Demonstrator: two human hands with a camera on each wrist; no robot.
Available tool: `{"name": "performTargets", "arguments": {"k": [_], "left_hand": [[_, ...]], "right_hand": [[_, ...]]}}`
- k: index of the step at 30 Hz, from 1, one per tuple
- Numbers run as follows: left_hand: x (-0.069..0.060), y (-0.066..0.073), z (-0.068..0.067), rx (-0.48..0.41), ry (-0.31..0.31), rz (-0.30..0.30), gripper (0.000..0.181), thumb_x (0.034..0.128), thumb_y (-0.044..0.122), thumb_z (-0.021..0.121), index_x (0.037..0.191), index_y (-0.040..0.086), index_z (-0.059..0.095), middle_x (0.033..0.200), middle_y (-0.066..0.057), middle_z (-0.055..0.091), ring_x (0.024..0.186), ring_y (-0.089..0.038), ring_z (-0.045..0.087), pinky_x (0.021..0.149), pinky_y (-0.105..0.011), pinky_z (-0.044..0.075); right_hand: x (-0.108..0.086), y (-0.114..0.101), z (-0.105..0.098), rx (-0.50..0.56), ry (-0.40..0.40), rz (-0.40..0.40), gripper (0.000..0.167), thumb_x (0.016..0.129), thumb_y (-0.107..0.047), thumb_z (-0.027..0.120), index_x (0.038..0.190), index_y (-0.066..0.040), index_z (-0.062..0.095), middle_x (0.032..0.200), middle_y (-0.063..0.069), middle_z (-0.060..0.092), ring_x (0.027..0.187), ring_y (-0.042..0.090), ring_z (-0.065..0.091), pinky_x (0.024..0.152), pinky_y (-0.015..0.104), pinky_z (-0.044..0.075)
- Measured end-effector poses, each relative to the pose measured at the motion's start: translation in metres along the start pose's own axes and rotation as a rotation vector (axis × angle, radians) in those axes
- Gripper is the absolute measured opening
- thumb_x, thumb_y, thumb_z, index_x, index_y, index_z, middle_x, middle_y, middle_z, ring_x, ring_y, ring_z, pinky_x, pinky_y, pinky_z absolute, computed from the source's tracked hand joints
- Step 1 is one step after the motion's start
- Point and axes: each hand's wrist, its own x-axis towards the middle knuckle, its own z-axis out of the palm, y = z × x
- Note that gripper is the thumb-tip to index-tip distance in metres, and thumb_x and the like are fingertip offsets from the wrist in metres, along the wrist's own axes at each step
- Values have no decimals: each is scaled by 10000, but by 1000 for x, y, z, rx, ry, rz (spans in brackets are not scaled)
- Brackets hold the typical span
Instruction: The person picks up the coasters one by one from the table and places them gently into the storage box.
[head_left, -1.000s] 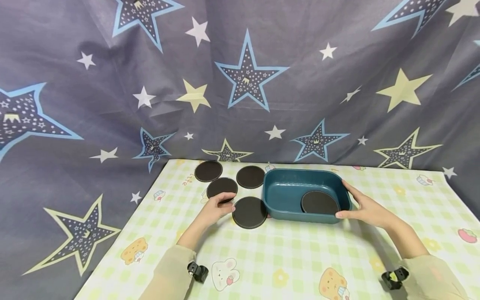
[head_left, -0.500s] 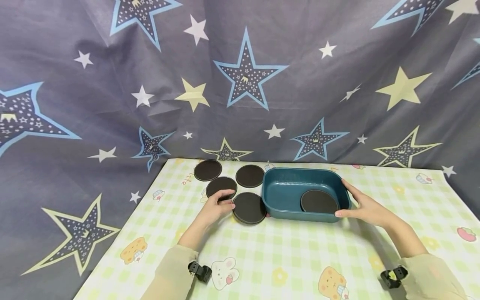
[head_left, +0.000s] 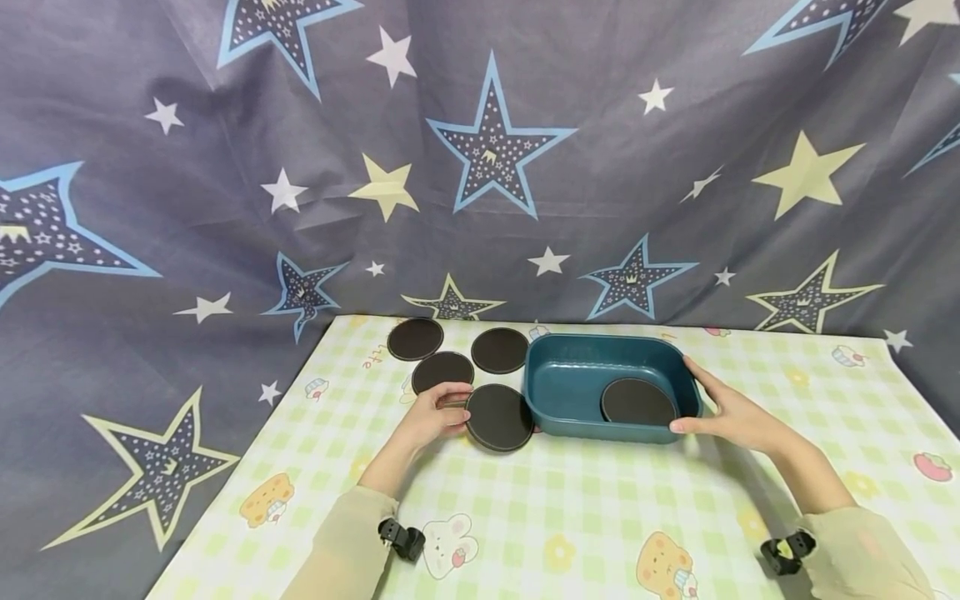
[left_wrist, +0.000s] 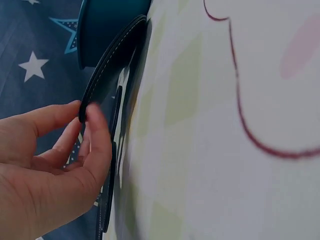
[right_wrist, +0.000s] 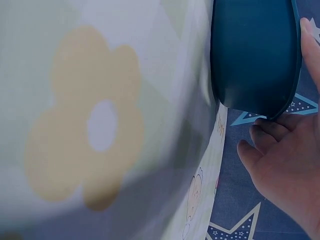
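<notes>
Left grip (head_left: 427, 419) closed in a pinch, thumb against fingers, on one dark stitched disc (head_left: 500, 419), taken by the edge nearest the hand. Pinched edge lifted off the surface (head_left: 540, 517), so the disc leans, lower side away from the grip. Likely reason: so thin a thing offers little but its rim to hold. Whether that lower side touches anything, the dim wrist view leaves unsure.

Right grip (head_left: 731, 417) closed on the end of the teal container (head_left: 592, 431), thumb on the near rim, fingers at the end wall; presumably steadying it, with the opposite end facing the left grip. Inside, close by the right grip, lies another disc (head_left: 640, 402).

Beyond the left grip, three more discs on the surface: one (head_left: 443, 372) just past the fingers, one (head_left: 416, 339) farther out, one (head_left: 500, 350) beside the container. Laid singly, perhaps so each rim can be reached.
</notes>
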Motion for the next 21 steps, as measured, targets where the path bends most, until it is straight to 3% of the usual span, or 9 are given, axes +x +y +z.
{"name": "performTargets", "arguments": {"k": [4,10,15,21], "left_hand": [[-1,1,2,-15,2,-34,493,900,-59,608,1382,-36,506,1359,-238,516,857,-120,657,836,-324,625],[1,-1,1,-34,25,-36,512,891,-73,596,1393,-45,502,1360,-226,532,886,-120,662,788,-279,626],[2,0,-2,-36,30,-37,503,903,-68,594,1398,-45,506,1371,-228,522,940,-129,650,825,-301,624],[-1,2,-8,-35,13,8,498,906,-29,618,1393,-26,518,1342,-196,547,957,-120,654,835,-297,622]], "right_hand": [[0,0,0,-3,-1,4,1108,864,-267,776,1607,-77,-24,1651,281,5,1479,568,35,1083,797,171],[0,0,0,-2,-5,6,1109,866,-272,774,1608,-90,-29,1653,276,3,1481,565,35,1085,796,173],[1,1,-1,-5,-4,0,1108,866,-268,774,1607,-83,-28,1653,277,4,1481,566,36,1086,796,171],[2,0,-1,-1,-7,-1,1106,869,-271,772,1606,-73,-30,1653,278,-3,1481,566,28,1090,797,162]]}}
